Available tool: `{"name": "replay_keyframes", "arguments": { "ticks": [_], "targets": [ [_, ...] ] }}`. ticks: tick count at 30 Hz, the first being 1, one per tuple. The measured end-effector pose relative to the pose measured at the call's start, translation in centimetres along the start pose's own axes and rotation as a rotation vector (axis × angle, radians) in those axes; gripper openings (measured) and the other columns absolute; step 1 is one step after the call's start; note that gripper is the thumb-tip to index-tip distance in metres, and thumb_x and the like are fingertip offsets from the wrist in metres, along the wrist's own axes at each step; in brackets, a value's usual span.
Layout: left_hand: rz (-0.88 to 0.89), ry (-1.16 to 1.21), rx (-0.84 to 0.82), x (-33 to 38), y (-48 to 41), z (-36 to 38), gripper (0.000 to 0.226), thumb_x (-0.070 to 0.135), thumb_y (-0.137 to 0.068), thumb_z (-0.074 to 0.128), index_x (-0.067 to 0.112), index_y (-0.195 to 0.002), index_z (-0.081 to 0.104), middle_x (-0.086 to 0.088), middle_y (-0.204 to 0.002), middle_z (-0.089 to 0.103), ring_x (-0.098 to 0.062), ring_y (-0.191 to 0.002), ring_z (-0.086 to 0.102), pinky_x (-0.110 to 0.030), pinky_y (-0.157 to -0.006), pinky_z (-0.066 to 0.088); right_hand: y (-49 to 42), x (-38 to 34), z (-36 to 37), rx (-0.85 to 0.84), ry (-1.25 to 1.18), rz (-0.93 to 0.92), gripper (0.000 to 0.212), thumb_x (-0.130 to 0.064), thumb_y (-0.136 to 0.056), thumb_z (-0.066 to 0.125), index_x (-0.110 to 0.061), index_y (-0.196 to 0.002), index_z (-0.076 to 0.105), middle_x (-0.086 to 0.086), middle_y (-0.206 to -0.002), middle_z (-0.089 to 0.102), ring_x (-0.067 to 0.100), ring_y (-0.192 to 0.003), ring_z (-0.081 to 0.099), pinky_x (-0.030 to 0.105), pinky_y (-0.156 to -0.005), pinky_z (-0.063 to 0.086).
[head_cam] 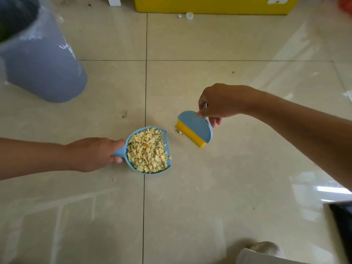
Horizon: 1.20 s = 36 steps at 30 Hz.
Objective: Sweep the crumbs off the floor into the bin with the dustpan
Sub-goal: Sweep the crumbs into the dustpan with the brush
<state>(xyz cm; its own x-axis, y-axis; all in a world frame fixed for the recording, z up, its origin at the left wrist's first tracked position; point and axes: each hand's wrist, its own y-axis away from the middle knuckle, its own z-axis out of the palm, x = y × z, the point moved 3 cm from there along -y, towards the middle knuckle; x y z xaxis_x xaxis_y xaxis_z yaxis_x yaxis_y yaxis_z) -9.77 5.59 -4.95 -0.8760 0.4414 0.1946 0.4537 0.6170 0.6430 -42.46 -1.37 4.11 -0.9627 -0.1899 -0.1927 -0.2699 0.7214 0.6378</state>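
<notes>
A small blue dustpan (168, 149) rests on the tiled floor, heaped with pale yellow crumbs (147, 151). My left hand (95, 154) grips its short handle from the left. To its right, my right hand (219, 101) holds a blue brush (196, 125) with yellow bristles touching the floor. A few small crumbs (179, 131) lie at the bristles' left end, apart from the pan. A grey bin (43, 61) with a clear liner stands at the upper left.
A yellow box (213, 5) stands along the far edge, with a small white cap (189, 15) in front of it. A dark object (342, 225) sits at the lower right. My shoe (264, 249) shows at the bottom. Small dark specks (124, 114) mark the tiles.
</notes>
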Motion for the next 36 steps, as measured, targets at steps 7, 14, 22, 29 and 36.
{"name": "replay_keyframes", "arguments": {
  "ticks": [7,14,22,29,36],
  "targets": [
    [-0.003,-0.027,-0.053,-0.5,0.0,0.9,0.023,0.049,-0.096,0.050,0.031,-0.100,0.035,0.009,-0.082,0.050,-0.017,-0.075,0.053,-0.033,-0.069,0.046,1.7,-0.2,4.7,-0.037,0.410,0.056,0.003,-0.017,-0.090,0.056,-0.016,-0.089,0.058,0.000,-0.085,0.054,0.026,-0.085,0.063,0.028,-0.065,0.042],
    [-0.002,-0.004,-0.029,0.9,-0.9,0.8,0.026,0.049,-0.097,0.048,0.030,-0.096,0.030,0.010,-0.075,0.044,-0.016,-0.071,0.049,-0.031,-0.065,0.038,2.2,1.9,2.7,-0.072,0.356,0.152,0.008,-0.018,-0.095,0.048,-0.017,-0.091,0.055,-0.002,-0.081,0.054,0.023,-0.079,0.055,0.030,-0.067,0.042],
    [-0.037,-0.036,-0.014,2.4,-3.3,0.0,0.030,0.048,-0.098,0.047,0.022,-0.095,0.031,0.005,-0.072,0.044,-0.022,-0.070,0.051,-0.033,-0.063,0.040,-0.9,-0.8,1.4,-0.104,0.328,0.161,0.020,-0.006,-0.089,0.044,-0.007,-0.100,0.061,0.001,-0.076,0.049,0.024,-0.079,0.054,0.029,-0.070,0.042],
    [-0.062,-0.045,-0.024,3.1,-4.2,-0.3,0.030,0.047,-0.099,0.045,0.022,-0.099,0.029,0.004,-0.073,0.042,-0.024,-0.075,0.052,-0.033,-0.064,0.039,-2.3,-3.6,3.3,-0.020,0.198,0.002,0.019,-0.007,-0.088,0.046,-0.011,-0.070,0.047,0.001,-0.070,0.049,0.018,-0.063,0.047,0.024,-0.052,0.034],
    [-0.050,-0.053,-0.012,3.1,-4.2,0.2,0.030,0.049,-0.099,0.045,0.022,-0.102,0.031,0.003,-0.074,0.044,-0.024,-0.075,0.054,-0.034,-0.065,0.041,-1.7,-3.4,3.6,0.034,0.049,-0.034,0.030,-0.014,-0.092,0.045,0.000,-0.112,0.062,0.018,-0.110,0.066,0.035,-0.098,0.064,0.028,-0.054,0.033]
  ]
}}
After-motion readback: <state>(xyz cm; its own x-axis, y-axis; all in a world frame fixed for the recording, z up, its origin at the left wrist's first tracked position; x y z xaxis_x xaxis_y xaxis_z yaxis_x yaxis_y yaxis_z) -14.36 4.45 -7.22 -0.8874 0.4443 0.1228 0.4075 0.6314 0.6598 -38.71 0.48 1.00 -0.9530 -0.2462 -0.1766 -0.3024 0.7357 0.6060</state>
